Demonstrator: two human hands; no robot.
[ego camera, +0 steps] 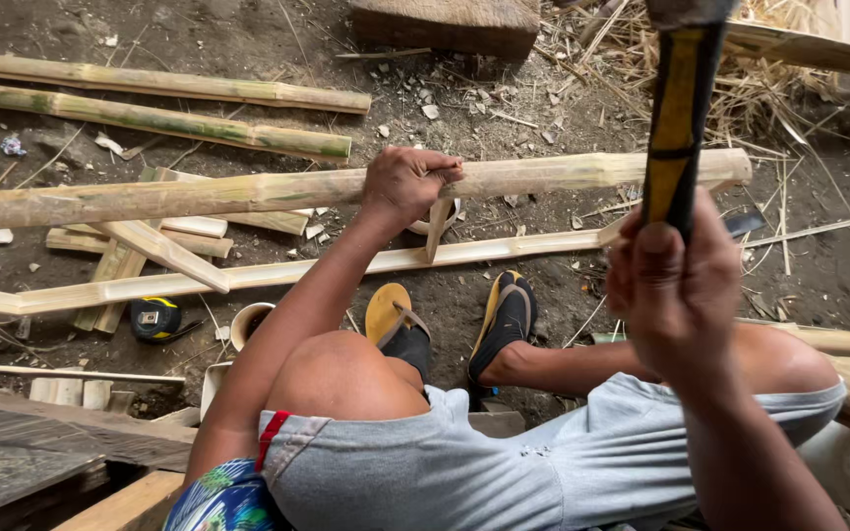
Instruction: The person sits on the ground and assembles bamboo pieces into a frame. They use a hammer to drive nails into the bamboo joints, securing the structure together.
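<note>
My left hand (405, 183) is closed around a small wooden peg (437, 228) that it holds against a long bamboo pole (199, 194) lying across the scene. My right hand (676, 290) is raised close to the camera and grips the yellow and black handle of a hammer (679, 118); the hammer's head is cut off at the top edge. A long split bamboo strip (277, 272) lies on the ground just below the pole. My knees and sandalled feet (504, 320) are beneath my hands.
Two more bamboo poles (159, 118) lie at upper left. Short bamboo offcuts (150, 251) and a tape measure (156, 318) sit at left, with a small cup (247, 323) beside them. A wooden block (445, 25) and dry straw (750, 88) are at the top. Planks (22, 442) fill the lower left.
</note>
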